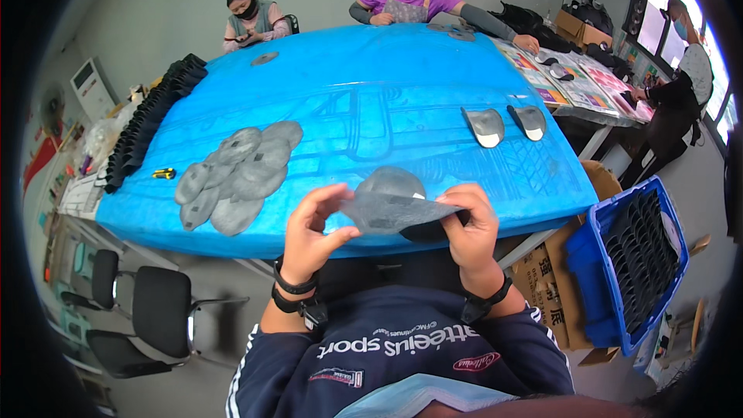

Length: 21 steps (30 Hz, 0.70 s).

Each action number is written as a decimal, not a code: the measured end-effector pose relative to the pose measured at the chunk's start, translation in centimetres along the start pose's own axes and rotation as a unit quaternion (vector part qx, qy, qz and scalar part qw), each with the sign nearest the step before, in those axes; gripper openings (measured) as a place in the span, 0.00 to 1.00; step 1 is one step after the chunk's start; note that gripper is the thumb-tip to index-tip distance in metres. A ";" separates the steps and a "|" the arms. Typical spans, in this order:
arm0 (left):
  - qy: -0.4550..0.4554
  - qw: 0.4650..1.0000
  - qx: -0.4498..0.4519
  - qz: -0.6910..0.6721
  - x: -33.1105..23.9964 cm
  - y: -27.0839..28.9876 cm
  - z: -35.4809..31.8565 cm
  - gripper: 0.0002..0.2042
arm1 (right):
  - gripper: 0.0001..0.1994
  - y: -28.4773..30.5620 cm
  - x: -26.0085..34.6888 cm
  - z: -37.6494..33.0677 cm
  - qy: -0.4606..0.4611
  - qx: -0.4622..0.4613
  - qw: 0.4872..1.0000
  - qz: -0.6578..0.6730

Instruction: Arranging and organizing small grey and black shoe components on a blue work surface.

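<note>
A thin grey, felt-like sheet piece (pixel 391 213) is held up in front of me, above the near edge of the blue table. My right hand (pixel 472 228) pinches its right end between thumb and fingers. At the left end, my left hand (pixel 316 224) has thumb and fingers spread around the edge, with no clear grip. Just behind lies a rounded grey piece (pixel 391 179), partly covered by the sheet. A dark curved part (pixel 427 232) shows below the sheet. To the left is a pile of flat grey oval pieces (pixel 241 166).
The blue-covered table (pixel 325 70) carries two grey curved pieces with white ends (pixel 486 128), a yellow-black tool (pixel 163 174) and a long row of black curved parts (pixel 155 120). A blue crate (pixel 582 259) of dark parts stands at right. Chairs (pixel 161 310) stand left; three people work beyond.
</note>
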<state>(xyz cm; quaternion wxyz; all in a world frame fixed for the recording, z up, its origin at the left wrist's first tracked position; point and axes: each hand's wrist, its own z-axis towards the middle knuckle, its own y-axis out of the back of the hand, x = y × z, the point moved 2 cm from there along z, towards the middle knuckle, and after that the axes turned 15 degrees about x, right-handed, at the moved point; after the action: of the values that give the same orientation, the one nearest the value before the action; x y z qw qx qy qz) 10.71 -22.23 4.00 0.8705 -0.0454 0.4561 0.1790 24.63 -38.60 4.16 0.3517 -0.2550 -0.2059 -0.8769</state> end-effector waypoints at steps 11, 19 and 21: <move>0.002 0.988 -0.122 -0.097 2.0 0.4 -1.0 0.11 | 0.10 -2.0 0.6 0.1 0.012 0.024 0.966 -0.256; 0.040 0.999 -0.011 -0.012 2.6 1.3 -1.6 0.13 | 0.08 -0.9 1.9 0.1 -0.001 0.006 0.986 -0.166; 0.058 0.998 0.004 0.022 3.0 1.5 -2.1 0.08 | 0.08 -0.7 1.8 0.2 -0.014 0.006 0.988 -0.155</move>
<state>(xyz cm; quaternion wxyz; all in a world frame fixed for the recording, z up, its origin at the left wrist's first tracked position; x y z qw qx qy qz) 10.15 -20.52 0.49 0.8385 -0.0418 0.5078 0.1930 23.09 -39.00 5.24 0.2096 -0.2301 -0.2529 -0.9161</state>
